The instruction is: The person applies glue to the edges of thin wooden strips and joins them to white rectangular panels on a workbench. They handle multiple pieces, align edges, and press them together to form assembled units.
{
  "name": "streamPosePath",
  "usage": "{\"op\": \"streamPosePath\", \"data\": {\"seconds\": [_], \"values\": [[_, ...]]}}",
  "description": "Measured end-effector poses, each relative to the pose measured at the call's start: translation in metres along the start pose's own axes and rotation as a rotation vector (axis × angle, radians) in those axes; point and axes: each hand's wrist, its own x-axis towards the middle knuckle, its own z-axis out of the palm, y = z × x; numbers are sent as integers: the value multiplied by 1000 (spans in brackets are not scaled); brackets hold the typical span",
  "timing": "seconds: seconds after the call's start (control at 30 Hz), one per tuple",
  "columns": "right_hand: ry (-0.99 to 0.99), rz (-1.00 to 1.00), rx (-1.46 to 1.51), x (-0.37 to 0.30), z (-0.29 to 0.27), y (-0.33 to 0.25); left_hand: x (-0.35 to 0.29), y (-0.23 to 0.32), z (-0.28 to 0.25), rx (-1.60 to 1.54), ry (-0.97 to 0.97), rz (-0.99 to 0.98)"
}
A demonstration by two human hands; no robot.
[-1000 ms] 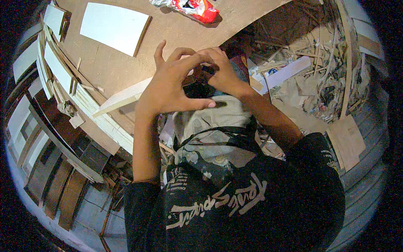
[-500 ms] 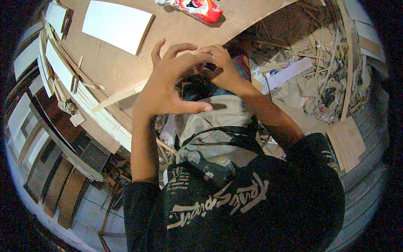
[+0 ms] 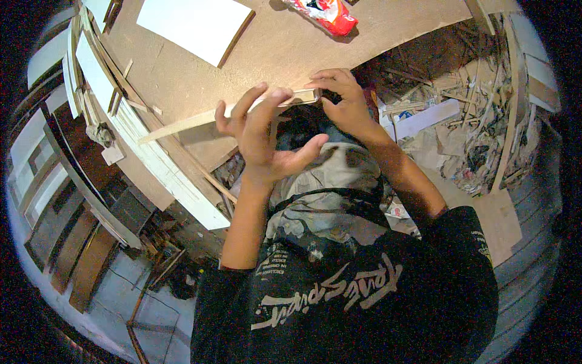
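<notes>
Desk [image 3: 176, 88] partly covered by white panel [image 3: 194, 27] | pale wooden strip [image 3: 188, 124] slanted over desk's near edge | left hand [image 3: 260, 142] splayed beside strip, contact unclear | strip's end apparently pinched by right hand [image 3: 348, 104] | risk: strip might be tipped if pinch is loosened

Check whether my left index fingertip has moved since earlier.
Yes: judged against the red packet, your left index fingertip has moved left, away from your right hand.
</notes>
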Motion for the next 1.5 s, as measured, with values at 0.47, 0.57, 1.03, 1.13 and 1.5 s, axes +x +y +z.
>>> {"op": "streamPosePath", "data": {"seconds": [0.47, 0.57, 1.03, 1.13, 1.5], "values": [[-85, 96, -58, -4, -7, -15, 0, 3, 2, -38, 104, -436], [-88, 81, -77, -5, -7, -14, 10, -2, -3, -75, 39, -449], [-50, 184, 54, -15, -9, -24, 26, -8, -21, -70, -283, -443], [-43, 176, 47, -12, -9, -26, 29, -7, -21, -110, -267, -485], [-22, 113, 46, -9, -11, -21, 25, -7, -20, -100, -292, -557]]}}
